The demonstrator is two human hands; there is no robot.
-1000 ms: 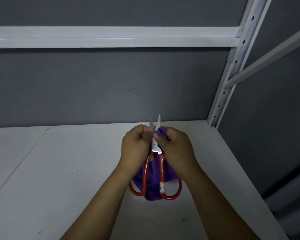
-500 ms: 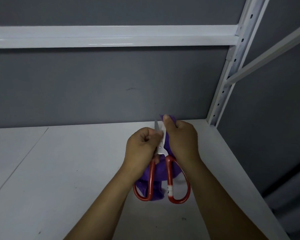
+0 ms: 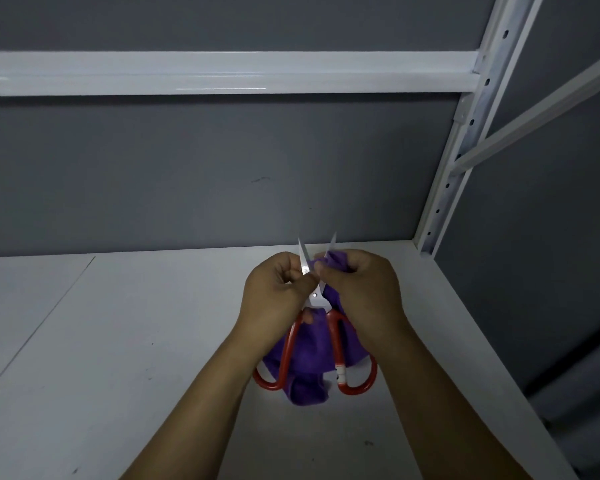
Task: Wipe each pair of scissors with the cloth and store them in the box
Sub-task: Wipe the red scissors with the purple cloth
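Scissors (image 3: 340, 355): being held over the shelf (image 3: 118, 341), red loops toward the person, blade tips spreading in a narrow V toward the grey back wall (image 3: 187, 174).
Left hand (image 3: 278, 289): curling round the left blade near the pivot.
Right hand (image 3: 359, 289): pinching the purple cloth (image 3: 309, 365) round the right blade, the rest hanging behind the handles.
Room: the white surface is stretching wide to the left; the shelf's right edge and the upright post (image 3: 458, 150) are sitting close on the right.

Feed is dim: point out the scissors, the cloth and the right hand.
scissors (image 3: 336, 341): head view, right red handle.
cloth (image 3: 309, 358): head view, purple fold between the handles.
right hand (image 3: 361, 289): head view, back of the hand.
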